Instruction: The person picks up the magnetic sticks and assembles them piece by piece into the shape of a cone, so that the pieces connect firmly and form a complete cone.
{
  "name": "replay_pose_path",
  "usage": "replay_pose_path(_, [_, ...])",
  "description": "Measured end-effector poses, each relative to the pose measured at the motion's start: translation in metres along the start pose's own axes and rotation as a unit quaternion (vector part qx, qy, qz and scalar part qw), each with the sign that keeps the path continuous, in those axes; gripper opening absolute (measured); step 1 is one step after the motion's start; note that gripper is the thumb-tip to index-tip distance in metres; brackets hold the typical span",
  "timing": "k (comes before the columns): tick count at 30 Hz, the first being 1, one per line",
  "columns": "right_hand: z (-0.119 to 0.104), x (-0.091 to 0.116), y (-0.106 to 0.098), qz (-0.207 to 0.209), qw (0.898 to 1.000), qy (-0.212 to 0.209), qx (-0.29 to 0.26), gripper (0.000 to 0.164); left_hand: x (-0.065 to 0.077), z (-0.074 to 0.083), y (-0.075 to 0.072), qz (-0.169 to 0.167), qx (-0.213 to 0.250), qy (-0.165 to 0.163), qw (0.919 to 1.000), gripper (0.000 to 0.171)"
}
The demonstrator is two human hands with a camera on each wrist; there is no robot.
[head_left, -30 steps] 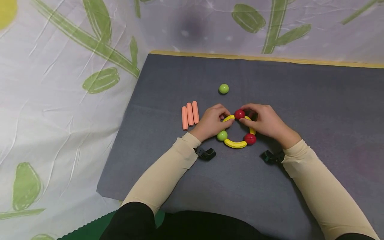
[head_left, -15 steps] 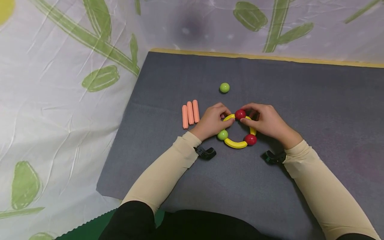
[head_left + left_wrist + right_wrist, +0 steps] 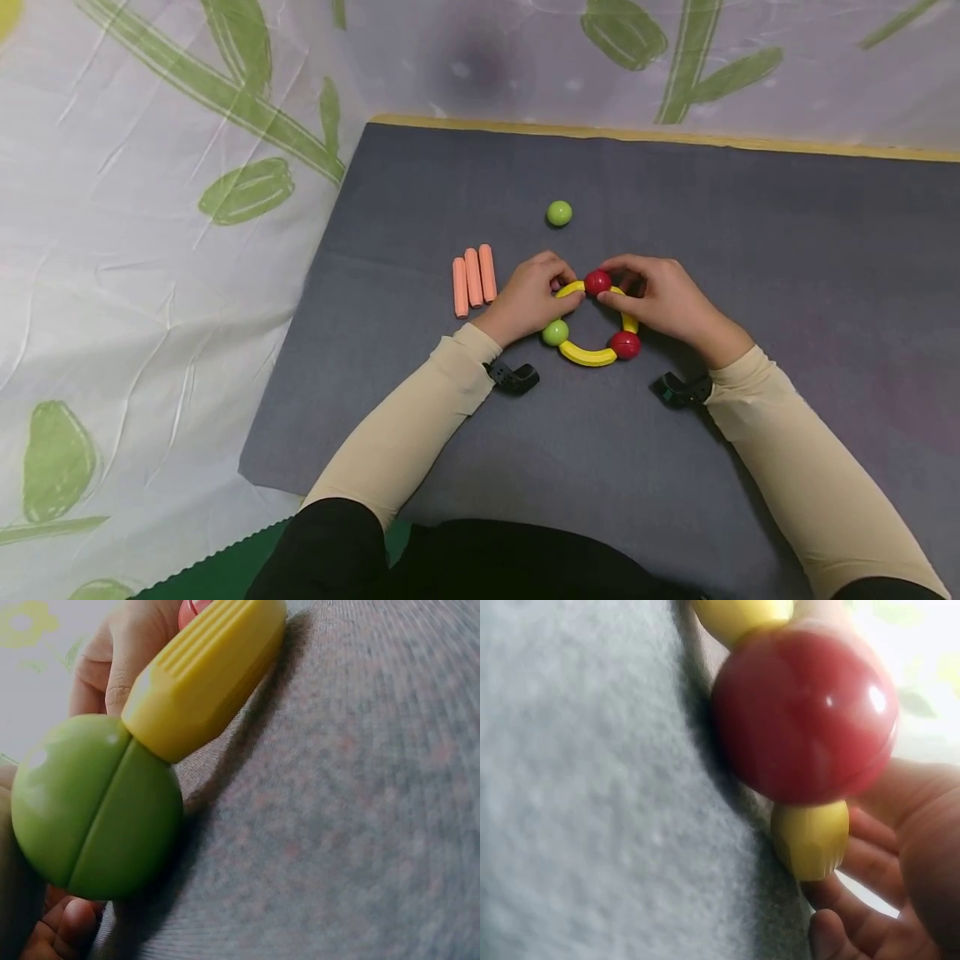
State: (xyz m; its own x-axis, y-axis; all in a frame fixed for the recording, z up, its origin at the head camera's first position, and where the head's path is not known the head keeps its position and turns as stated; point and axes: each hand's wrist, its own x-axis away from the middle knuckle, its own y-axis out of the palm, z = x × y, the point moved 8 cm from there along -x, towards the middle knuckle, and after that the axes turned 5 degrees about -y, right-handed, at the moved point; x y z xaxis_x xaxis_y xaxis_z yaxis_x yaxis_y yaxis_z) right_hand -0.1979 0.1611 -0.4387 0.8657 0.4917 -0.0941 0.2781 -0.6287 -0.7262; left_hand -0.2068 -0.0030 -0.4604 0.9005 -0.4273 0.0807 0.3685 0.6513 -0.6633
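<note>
A ring of yellow curved rods and coloured balls lies on the dark grey table (image 3: 750, 225) between the hands. At its top is a red ball (image 3: 597, 282), at lower right a second red ball (image 3: 625, 345), and at lower left a green ball (image 3: 555, 332). My left hand (image 3: 527, 298) pinches the upper-left yellow curved rod (image 3: 572, 288) between thumb and fingers. With thumb and index finger, my right hand (image 3: 663, 293) pinches the top red ball where a yellow rod joins it. The front yellow rod (image 3: 206, 679) meets the green ball (image 3: 97, 806) in the left wrist view.
Three salmon-pink straight rods (image 3: 473, 279) lie side by side left of the left hand. A loose green ball (image 3: 559, 213) sits farther back. Pale yellow edging (image 3: 637, 133) runs along the table's back, against a leaf-patterned curtain (image 3: 247, 192).
Both hands keep their hold on the ring with hardly any movement. The whole head view has shifted slightly, so the scene sits a little higher.
</note>
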Motion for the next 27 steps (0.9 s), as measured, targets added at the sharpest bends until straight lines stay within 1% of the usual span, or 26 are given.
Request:
replay_pose_path(5, [0.003,0.001,0.003,0.006,1.0,0.004,0.002,0.035,0.0,-0.002,0.002,-0.019,-0.02,-0.007,0.9996,0.021])
replay_pose_path(10, [0.005,0.005,0.008,0.016,1.0,0.014,-0.007,0.036,0.001,-0.002,0.0,-0.049,-0.023,-0.018,0.9984,0.024])
replay_pose_path(14, [0.006,0.008,0.011,0.019,1.0,0.017,-0.012,0.041,0.0,-0.001,-0.001,-0.062,-0.034,-0.019,0.9973,0.026])
replay_pose_path(17, [0.008,0.011,0.01,0.023,0.999,0.017,-0.016,0.045,0.0,0.001,0.0,-0.071,-0.044,-0.017,0.9963,0.028])
replay_pose_path(19, [0.009,0.013,0.009,0.031,0.999,0.013,-0.018,0.044,0.001,0.003,-0.002,-0.081,-0.042,-0.021,0.9956,0.03])
replay_pose_path(21, [0.009,0.014,0.007,0.039,0.999,0.005,-0.018,0.04,0.002,0.006,-0.007,-0.088,-0.039,-0.022,0.9952,0.031])
replay_pose_path(23, [0.008,0.014,0.005,0.045,0.999,-0.007,-0.015,0.035,0.004,0.01,-0.016,-0.087,-0.043,-0.022,0.995,0.033])
replay_pose_path(25, [0.006,0.014,0.004,0.043,0.999,-0.02,-0.012,0.032,0.005,0.014,-0.029,-0.073,-0.053,-0.02,0.9957,0.034])
replay_pose_path(27, [0.004,0.013,0.003,0.041,0.999,-0.03,-0.009,0.032,0.008,0.017,-0.043,-0.05,-0.075,-0.025,0.9956,0.035])
